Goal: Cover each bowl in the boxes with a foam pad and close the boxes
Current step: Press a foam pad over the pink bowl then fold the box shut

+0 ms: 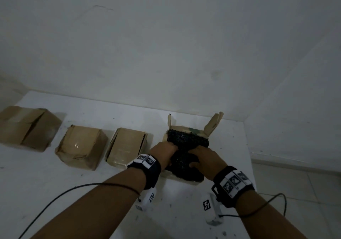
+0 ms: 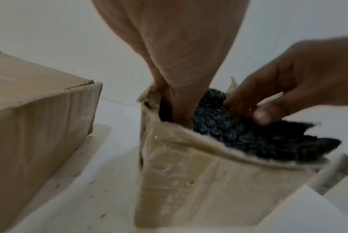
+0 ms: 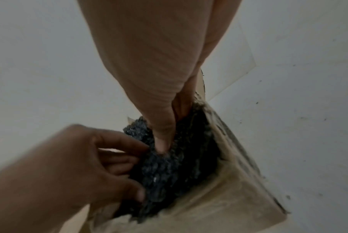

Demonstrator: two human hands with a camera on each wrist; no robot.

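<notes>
An open cardboard box (image 1: 212, 126) stands at the right end of a row on the white table, its two far flaps upright. A black bubbled foam pad (image 1: 188, 139) fills its mouth and bulges over the near rim. My left hand (image 1: 172, 146) grips the pad's left part, fingers pushed down beside the box wall (image 2: 149, 141). My right hand (image 1: 193, 155) pinches the pad's near right part; its thumb (image 3: 163, 141) presses into the foam pad (image 3: 169, 170). In the left wrist view the right hand (image 2: 259, 110) pinches the foam pad (image 2: 239, 135). No bowl shows under the pad.
Three closed cardboard boxes (image 1: 27, 126), (image 1: 81, 146), (image 1: 127, 146) sit in a row to the left; the nearest one (image 2: 39, 126) is a hand's width from the open box. The table's right edge (image 1: 249, 155) lies just beyond it. The wall is close behind. Black cables trail from both wrists.
</notes>
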